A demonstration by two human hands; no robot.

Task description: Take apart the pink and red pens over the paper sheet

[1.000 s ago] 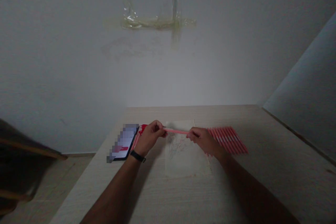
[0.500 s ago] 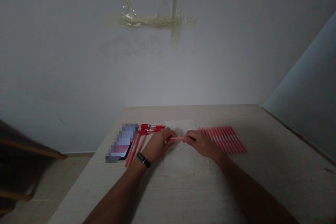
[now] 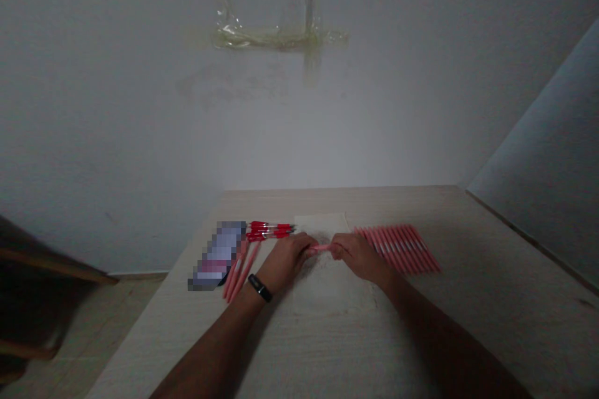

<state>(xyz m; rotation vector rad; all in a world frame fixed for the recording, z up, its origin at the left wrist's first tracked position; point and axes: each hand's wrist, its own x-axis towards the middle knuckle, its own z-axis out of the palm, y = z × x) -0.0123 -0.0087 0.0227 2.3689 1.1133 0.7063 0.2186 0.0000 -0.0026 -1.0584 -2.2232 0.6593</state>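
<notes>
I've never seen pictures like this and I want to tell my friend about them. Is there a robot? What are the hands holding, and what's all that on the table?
No robot here! You see a person's bare left hand and right hand. A camera worn on the person's head looks forward and down, so you see nearly what they would see.

Both hands hold one thin pink stick between them, over a pale sheet on the table. It looks like a pen or pencil, but it's too small to be sure.

Beside the right hand lies a neat row of pink sticks. Over on the left are red pens, more pink sticks and a phone, partly blurred into squares. A dark band circles the left wrist.
</notes>
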